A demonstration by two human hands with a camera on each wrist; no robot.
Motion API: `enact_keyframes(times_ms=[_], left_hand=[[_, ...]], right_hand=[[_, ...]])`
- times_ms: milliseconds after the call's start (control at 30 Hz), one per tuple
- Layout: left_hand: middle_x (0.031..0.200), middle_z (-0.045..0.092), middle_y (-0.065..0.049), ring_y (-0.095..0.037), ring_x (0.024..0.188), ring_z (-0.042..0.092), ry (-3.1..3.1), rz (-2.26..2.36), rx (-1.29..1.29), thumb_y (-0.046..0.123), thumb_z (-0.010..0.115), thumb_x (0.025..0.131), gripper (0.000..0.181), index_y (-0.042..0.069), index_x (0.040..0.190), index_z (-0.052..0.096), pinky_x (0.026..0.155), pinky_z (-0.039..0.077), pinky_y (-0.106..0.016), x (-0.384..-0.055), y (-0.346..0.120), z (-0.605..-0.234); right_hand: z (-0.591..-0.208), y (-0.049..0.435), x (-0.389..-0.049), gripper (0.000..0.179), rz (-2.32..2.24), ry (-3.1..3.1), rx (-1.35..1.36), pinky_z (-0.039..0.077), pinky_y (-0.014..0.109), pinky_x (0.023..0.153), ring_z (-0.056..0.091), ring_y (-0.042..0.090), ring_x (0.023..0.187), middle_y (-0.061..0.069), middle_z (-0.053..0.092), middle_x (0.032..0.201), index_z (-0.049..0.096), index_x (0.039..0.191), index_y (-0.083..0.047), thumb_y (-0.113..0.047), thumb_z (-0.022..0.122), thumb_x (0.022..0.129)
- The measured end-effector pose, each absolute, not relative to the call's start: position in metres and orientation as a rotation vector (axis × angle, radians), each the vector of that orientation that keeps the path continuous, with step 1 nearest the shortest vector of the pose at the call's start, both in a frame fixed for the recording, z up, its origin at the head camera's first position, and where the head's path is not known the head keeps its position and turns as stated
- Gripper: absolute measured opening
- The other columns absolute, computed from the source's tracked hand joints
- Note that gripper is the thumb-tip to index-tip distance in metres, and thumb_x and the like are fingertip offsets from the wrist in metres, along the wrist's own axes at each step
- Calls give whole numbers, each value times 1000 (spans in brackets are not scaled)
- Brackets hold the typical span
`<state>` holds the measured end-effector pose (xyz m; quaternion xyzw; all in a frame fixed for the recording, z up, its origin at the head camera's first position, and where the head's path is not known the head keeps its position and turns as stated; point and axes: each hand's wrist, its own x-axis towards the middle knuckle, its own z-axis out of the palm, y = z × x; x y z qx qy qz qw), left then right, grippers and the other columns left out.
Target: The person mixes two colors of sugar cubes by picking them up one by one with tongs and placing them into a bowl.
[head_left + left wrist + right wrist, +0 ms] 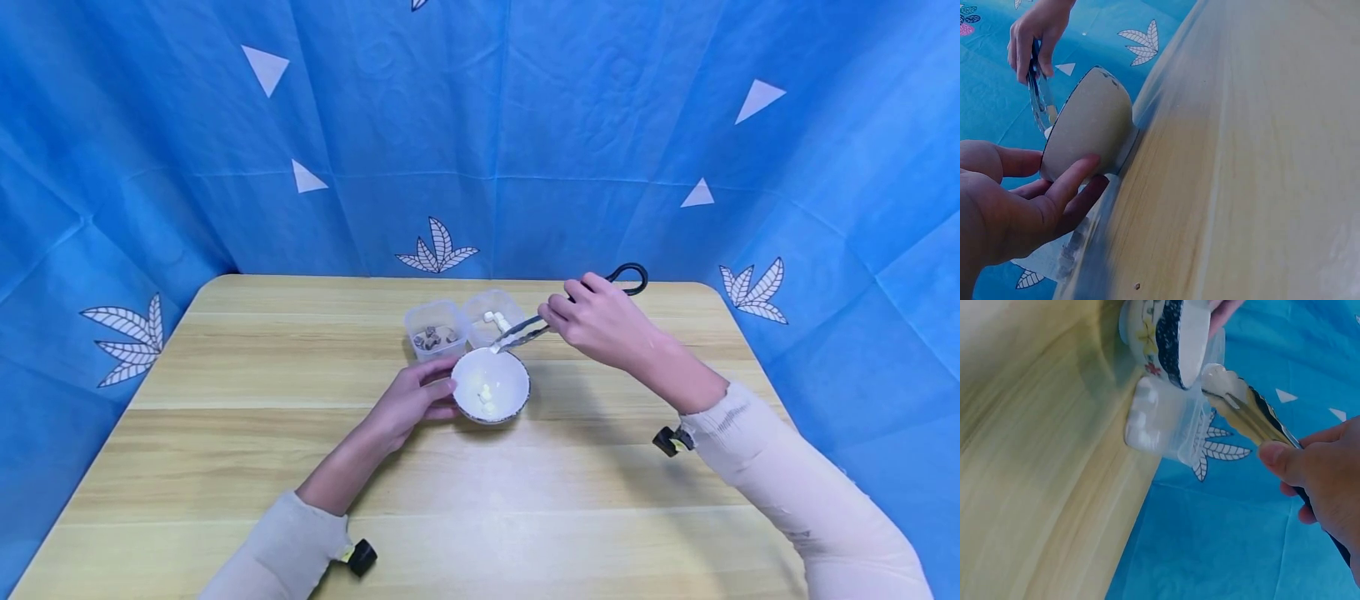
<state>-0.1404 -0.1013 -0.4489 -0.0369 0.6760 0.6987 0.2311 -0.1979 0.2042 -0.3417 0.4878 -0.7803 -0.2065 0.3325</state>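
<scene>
White inside, the bowl (512,385) is gripped at its left side by the left hand (411,396), the nearer one, just in front of a clear tub (1169,422). The tongs (1254,415) are held by the right hand (600,323), above and rightward; their long axis is slanted down-left, tips at the bowl's far rim. A white piece (494,349) is perhaps pinched there, too small to be sure.

Floral bowl (1169,340), against left hand (416,396): cut off by top edge, right wrist view; inside hidden, left wrist view. Metal tongs (1250,419), in right hand (600,325): handle partly hidden. Dark chunks (432,339) beyond left hand, white lumps (486,398) between hands: too small to identify.
</scene>
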Motion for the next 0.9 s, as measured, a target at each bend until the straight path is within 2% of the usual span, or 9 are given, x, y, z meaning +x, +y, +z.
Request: enact_keyframes(times_ms=[400,633,900], left_hand=[[155,49,-20,-22,104,71,1833,1932,-85,5,56,104,55,7,157,43,92,67,-39,-140,-101,-450],[155,50,-20,-23,104,72,1836,1927,-88,5,56,103,55,7,157,43,91,67,-39,-140,-102,-451],[155,50,-20,-23,105,71,1839,1927,-77,5,56,104,55,8,157,43,92,67,-39,-140,-102,-451]], right_hand=[[-343,205,-184,18,-594,-2012,1291,52,32,69,60,24,77,3,75,90,77,108,-8,-20,76,94],[-339,207,-187,18,-570,-2041,1262,51,32,66,59,25,76,4,75,90,77,109,-8,-18,76,94],[-333,202,-199,26,-550,-2093,1221,48,32,64,62,25,76,4,76,94,77,114,-8,-27,76,95]])
